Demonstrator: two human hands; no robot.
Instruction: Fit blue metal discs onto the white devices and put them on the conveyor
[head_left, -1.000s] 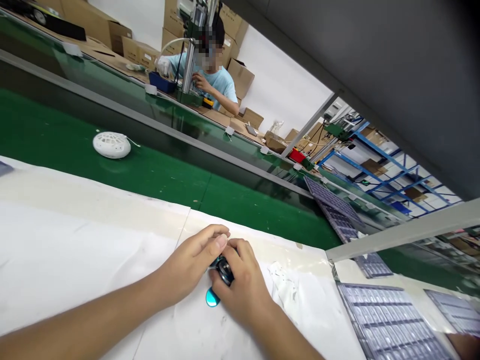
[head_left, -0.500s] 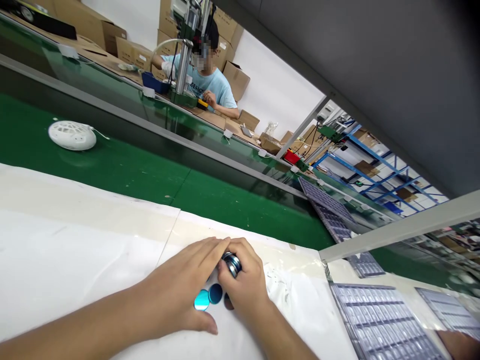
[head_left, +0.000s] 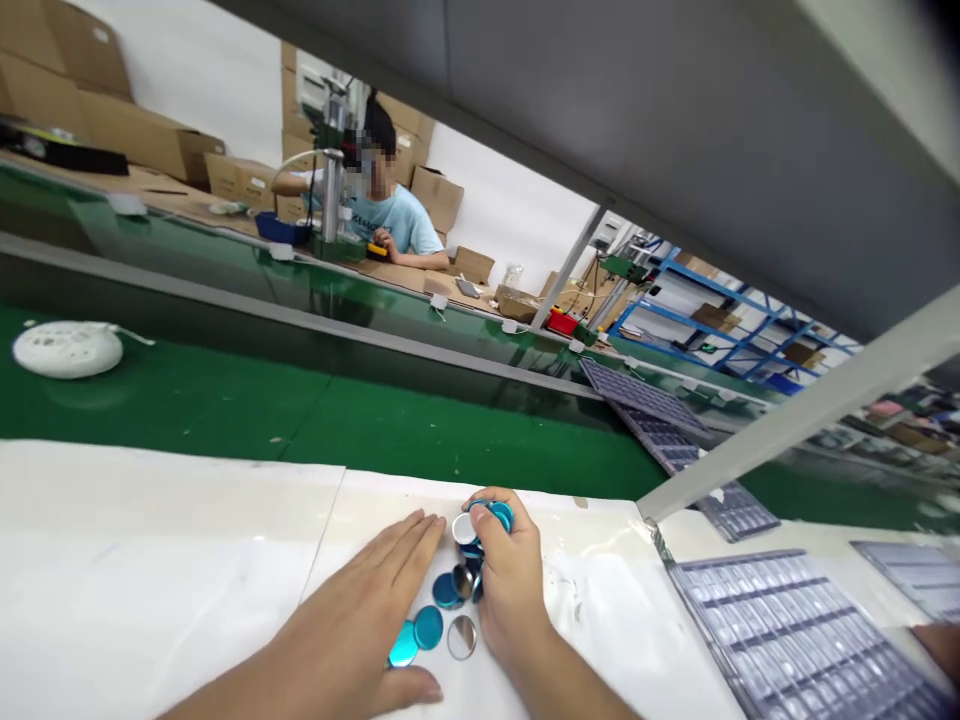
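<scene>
Several small round discs, some shiny blue and some silver, lie on the white table covering between my hands. A blue disc [head_left: 428, 627] and a silver disc [head_left: 462, 637] rest flat near the front. My right hand [head_left: 514, 575] curls around a cluster of blue discs [head_left: 500, 515], with the thumb over them; a white-faced disc [head_left: 464, 529] shows beside the thumb. Flat on the table to the left, my left hand [head_left: 375, 610] has its fingers stretched out and its thumb apart. Its edge is beside a bright blue disc [head_left: 403, 645], which it partly covers.
Beyond the white covering [head_left: 187, 530] runs a green conveyor belt [head_left: 390, 420] with a white oval device [head_left: 67, 349]. Plastic compartment trays [head_left: 810, 630] lie at the right, past a slanted metal post [head_left: 795, 410]. Across the belt, a person in a light blue shirt [head_left: 405, 222] sits by a machine.
The stack of discs in my right hand has spread, and several discs now lie loose between my hands. My left hand stays outstretched. The camera view has shifted and tilted.
</scene>
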